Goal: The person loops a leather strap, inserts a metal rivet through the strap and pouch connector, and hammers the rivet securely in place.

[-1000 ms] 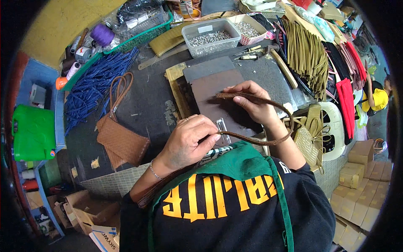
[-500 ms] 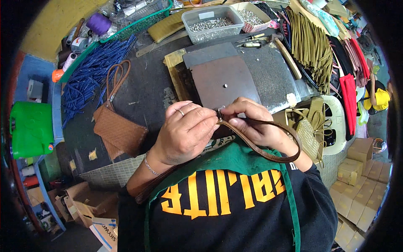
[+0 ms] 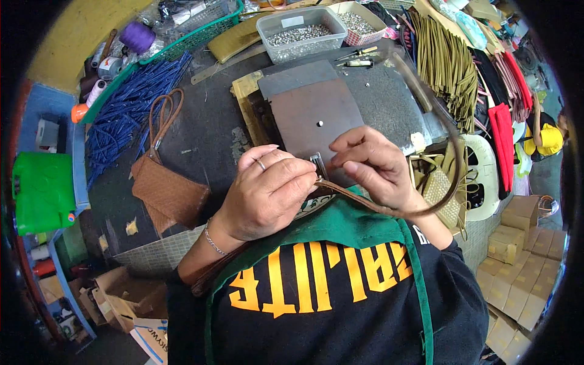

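Right hand point(image 3: 380, 170) drawn off left hand point(image 3: 267, 193); strap point(image 3: 404, 213) loop swings wider. Left grip pinches strap near pad's point(image 3: 313, 100) near edge, likely steadying it; right grip apart, probably for clearance. Stud point(image 3: 320, 123) on pad.

You wear a black shirt point(image 3: 365, 340) whose dark sleeves point(image 3: 457, 264) leave your forearms bare. Across it runs large, blocky lettering point(image 3: 302, 277) in orange-yellow, its tall strokes standing close together, and a small bit of white lettering point(image 3: 420, 236) shows toward your right sleeve. Over the shirt lies your deep-green apron point(image 3: 356, 230), its cloth softly creased and folded, with a narrow strap point(image 3: 421, 292) of the same green running down each side. Your left hand point(image 3: 271, 188) bears a slim, silvery ring point(image 3: 261, 163), and a silvery chain bracelet point(image 3: 211, 238) circles the wrist below.
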`<move>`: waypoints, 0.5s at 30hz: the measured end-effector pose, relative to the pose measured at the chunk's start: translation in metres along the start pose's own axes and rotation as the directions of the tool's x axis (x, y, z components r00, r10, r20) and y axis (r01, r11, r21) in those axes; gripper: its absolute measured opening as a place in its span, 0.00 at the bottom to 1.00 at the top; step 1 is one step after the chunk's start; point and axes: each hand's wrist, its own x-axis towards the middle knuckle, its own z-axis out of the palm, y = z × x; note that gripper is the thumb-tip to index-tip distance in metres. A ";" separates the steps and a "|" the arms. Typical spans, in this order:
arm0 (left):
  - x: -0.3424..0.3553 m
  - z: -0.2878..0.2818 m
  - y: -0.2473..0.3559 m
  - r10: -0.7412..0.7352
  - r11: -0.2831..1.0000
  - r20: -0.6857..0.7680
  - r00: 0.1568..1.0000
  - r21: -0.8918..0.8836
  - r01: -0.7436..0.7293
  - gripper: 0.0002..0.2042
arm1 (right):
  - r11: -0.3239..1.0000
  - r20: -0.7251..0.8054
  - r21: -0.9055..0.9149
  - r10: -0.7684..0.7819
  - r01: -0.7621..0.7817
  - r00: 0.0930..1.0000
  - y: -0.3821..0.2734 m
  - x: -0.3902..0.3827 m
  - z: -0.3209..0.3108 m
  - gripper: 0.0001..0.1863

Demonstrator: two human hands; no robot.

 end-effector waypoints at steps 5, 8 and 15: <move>0.003 -0.001 0.003 0.004 0.999 -0.005 1.000 -0.039 -0.004 0.07 | 0.819 -0.193 0.527 0.375 -0.226 0.907 0.029 -0.018 0.002 0.16; 0.001 -0.003 0.004 -0.016 0.999 0.006 1.000 -0.051 0.017 0.07 | 0.735 -0.407 0.639 0.574 -0.227 0.711 0.028 -0.021 -0.019 0.25; 0.007 0.016 -0.004 -0.190 0.920 -0.001 0.982 -0.348 0.178 0.03 | 0.592 -0.482 -0.050 0.691 -0.804 0.539 0.036 -0.073 -0.071 0.22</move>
